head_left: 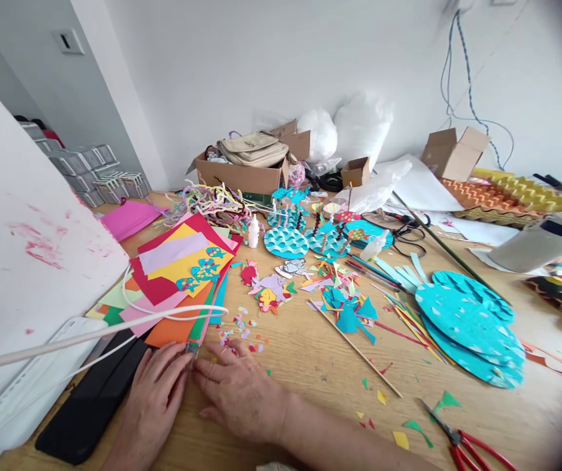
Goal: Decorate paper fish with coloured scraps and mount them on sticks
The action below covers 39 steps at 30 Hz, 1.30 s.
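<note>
My left hand lies at the lower edge of the coloured paper stack, its fingers bent close together. Beside it my right hand rests low over the wooden table, fingers somewhat apart. The fingertips of both hands nearly meet around something small and shiny, too small to make out. Small blue paper fish lie on the yellow sheet of the stack. Round paper dots are scattered just beyond my right hand. A black case lies left of my left hand.
Red-handled scissors lie at the lower right. A wooden stick crosses the table near paper scraps. Blue discs are at the right, a glue bottle stands behind. A white cable runs above the case.
</note>
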{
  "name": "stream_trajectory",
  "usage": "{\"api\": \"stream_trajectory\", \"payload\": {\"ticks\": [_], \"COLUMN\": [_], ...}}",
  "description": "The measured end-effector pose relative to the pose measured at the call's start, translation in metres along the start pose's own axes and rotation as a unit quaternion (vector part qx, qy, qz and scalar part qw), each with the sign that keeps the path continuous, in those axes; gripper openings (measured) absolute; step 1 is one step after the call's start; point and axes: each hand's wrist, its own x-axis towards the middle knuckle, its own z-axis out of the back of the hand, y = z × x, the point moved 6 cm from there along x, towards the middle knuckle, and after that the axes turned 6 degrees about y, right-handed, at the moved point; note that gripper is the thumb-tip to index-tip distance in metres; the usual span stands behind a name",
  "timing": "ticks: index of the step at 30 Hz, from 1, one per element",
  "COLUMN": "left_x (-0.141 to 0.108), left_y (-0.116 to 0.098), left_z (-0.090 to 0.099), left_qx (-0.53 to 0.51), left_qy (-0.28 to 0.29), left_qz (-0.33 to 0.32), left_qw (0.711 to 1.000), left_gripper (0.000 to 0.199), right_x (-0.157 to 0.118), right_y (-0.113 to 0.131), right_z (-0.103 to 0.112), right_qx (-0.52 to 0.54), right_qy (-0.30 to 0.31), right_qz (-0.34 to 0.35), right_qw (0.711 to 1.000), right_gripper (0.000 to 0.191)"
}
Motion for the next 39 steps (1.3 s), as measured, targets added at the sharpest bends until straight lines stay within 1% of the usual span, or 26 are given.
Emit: {"api": "stream_trajectory", "payload": {"ticks": [3, 7, 13, 15, 17, 19, 21, 25, 27, 30, 32, 35, 37, 39], "left_x": [0.0, 0.001, 0.0, 0.0, 0.0, 0.0, -0.001, -0.001, -0.001, 0.0, 0.002, 0.007, 0.011, 0.014], "left_y": [0.001, 0.003, 0.003, 0.002, 0.001, 0.001, 0.001, 0.0, 0.001, 0.001, 0.0, -0.007, -0.017, -0.03], "left_z": [-0.001, -0.003, -0.003, -0.003, -0.003, -0.003, -0.003, -0.003, -0.004, -0.006, -0.003, 0.011, 0.023, 0.031], "left_qx": [-0.015, -0.03, -0.025, -0.022, -0.023, -0.023, -0.018, 0.006, 0.009, 0.002, 0.0, -0.003, -0.008, -0.018], "left_qy": [0.008, 0.015, 0.008, 0.006, 0.002, -0.002, -0.003, -0.006, -0.006, 0.0, -0.003, -0.018, -0.021, -0.006], "left_qz": [0.008, 0.017, 0.021, 0.019, 0.014, 0.008, 0.003, -0.007, -0.01, -0.011, -0.009, -0.01, -0.028, -0.057], "left_qw": [1.0, 0.999, 0.999, 1.0, 1.0, 1.0, 1.0, 1.0, 1.0, 1.0, 1.0, 1.0, 0.999, 0.998], "left_gripper": [0.023, 0.023, 0.023, 0.022, 0.022, 0.022, 0.023, 0.023, 0.023, 0.024, 0.024, 0.025, 0.028, 0.034], "right_x": [-0.007, -0.012, -0.013, -0.016, -0.018, -0.017, -0.01, 0.006, 0.007, 0.001, -0.005, -0.009, -0.008, -0.006], "right_y": [-0.007, -0.012, -0.007, -0.013, -0.021, -0.028, -0.03, -0.034, -0.038, -0.045, -0.05, -0.061, -0.068, -0.072], "right_z": [0.0, 0.005, 0.002, 0.004, 0.008, 0.012, 0.014, 0.01, 0.007, 0.006, 0.009, 0.01, 0.009, 0.008], "right_qx": [-0.002, 0.002, 0.0, 0.001, 0.003, 0.003, 0.0, -0.005, -0.004, 0.001, 0.004, -0.003, -0.01, -0.012], "right_qy": [0.014, 0.01, 0.02, 0.022, 0.016, 0.004, -0.007, -0.014, -0.01, -0.004, -0.008, -0.016, -0.015, -0.01], "right_qz": [-0.008, -0.024, 0.006, -0.009, -0.039, -0.061, -0.062, -0.06, -0.069, -0.087, -0.102, -0.128, -0.147, -0.156], "right_qw": [1.0, 1.0, 1.0, 1.0, 0.999, 0.998, 0.998, 0.998, 0.998, 0.996, 0.995, 0.992, 0.989, 0.988], "right_gripper": [0.042, 0.038, 0.041, 0.039, 0.037, 0.037, 0.037, 0.042, 0.04, 0.032, 0.031, 0.036, 0.042, 0.044]}}
